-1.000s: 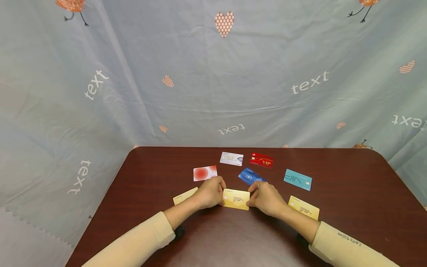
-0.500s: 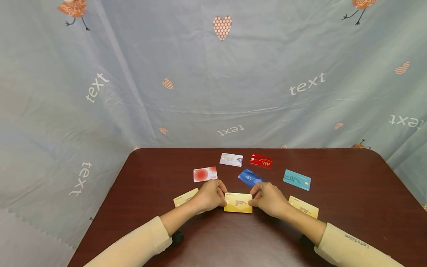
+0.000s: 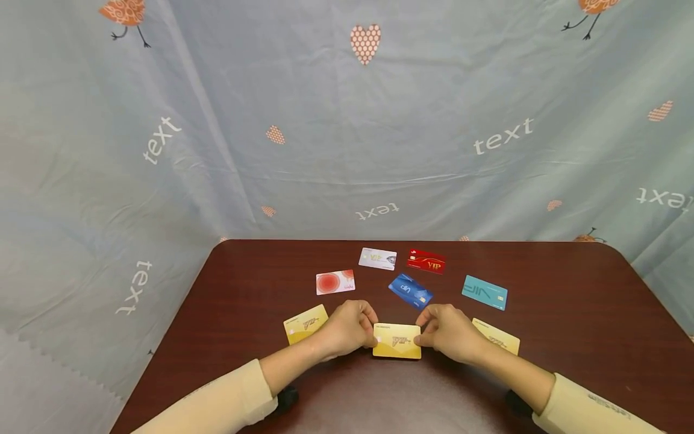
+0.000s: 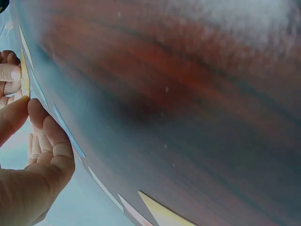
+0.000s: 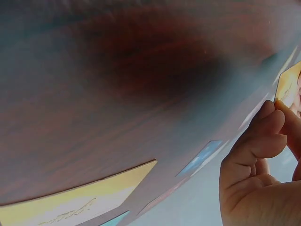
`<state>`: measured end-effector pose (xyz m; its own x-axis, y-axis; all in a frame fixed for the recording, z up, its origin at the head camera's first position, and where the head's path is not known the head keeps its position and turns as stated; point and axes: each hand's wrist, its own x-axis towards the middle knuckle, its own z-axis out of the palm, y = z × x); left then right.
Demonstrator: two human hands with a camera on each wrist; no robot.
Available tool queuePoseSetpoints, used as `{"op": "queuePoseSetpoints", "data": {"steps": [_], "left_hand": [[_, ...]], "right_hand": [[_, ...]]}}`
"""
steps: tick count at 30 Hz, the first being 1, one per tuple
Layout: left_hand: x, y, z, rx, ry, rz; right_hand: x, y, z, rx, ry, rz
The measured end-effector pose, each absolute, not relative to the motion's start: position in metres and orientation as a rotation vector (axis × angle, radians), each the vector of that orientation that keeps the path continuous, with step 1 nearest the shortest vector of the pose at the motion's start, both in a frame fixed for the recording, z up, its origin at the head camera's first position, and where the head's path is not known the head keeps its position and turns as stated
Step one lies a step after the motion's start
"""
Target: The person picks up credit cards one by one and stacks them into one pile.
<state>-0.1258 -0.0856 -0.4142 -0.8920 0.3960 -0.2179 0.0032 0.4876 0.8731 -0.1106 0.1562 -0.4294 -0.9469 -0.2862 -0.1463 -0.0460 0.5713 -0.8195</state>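
A yellow card (image 3: 396, 340) with dark lettering is held between both hands above the table. My left hand (image 3: 347, 328) pinches its left edge with thumb and fingers. At its right edge, my right hand (image 3: 449, 333) pinches it the same way. In the left wrist view the card (image 4: 25, 75) appears almost edge-on between the fingertips. The right wrist view shows the card (image 5: 288, 84) tilted up off the surface. A second yellow card (image 3: 305, 322) lies just beyond the left wrist. Another yellow card (image 3: 497, 336) lies beside the right wrist, partly hidden by the forearm.
Farther back on the brown table (image 3: 585, 313) lie a white card with red circles (image 3: 335, 282), a blue card (image 3: 411, 291), a silver-white card (image 3: 378, 258), a red card (image 3: 426, 261) and a teal card (image 3: 485, 292). A grey-blue patterned curtain (image 3: 325, 150) hangs behind the table.
Both hands have moved the held yellow card toward the body and slightly to the right. The blue card and left yellow card are less covered now. The other cards lie as before.
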Motion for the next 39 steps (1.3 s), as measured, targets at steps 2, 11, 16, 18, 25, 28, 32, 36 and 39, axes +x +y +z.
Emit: {"op": "queuePoseSetpoints", "data": {"steps": [2,11,16,18,25,28,32,36,39], "left_hand": [[-0.123,-0.084,-0.415,0.34,2.336,1.385],[-0.111,-0.082,-0.416,0.357,2.286,1.395],[-0.109,-0.081,-0.417,0.351,2.262,1.398],[-0.109,-0.08,-0.417,0.347,2.255,1.405],[-0.103,-0.077,-0.423,0.374,2.283,1.348],[-0.101,-0.075,-0.427,0.374,2.273,1.363],[-0.1,-0.075,-0.429,0.362,2.262,1.376],[-0.099,-0.075,-0.429,0.358,2.249,1.382],[-0.098,-0.075,-0.43,0.364,2.256,1.37]], "right_hand": [[-0.108,0.158,-0.43,-0.282,2.53,-1.319],[-0.101,0.165,-0.433,-0.306,2.477,-1.329],[-0.097,0.167,-0.435,-0.312,2.445,-1.338],[-0.096,0.167,-0.436,-0.307,2.437,-1.336],[-0.093,0.17,-0.436,-0.308,2.413,-1.35],[-0.092,0.172,-0.436,-0.322,2.398,-1.357],[-0.091,0.172,-0.438,-0.338,2.389,-1.348],[-0.089,0.173,-0.439,-0.346,2.38,-1.347],[-0.088,0.173,-0.44,-0.356,2.367,-1.359]]}}
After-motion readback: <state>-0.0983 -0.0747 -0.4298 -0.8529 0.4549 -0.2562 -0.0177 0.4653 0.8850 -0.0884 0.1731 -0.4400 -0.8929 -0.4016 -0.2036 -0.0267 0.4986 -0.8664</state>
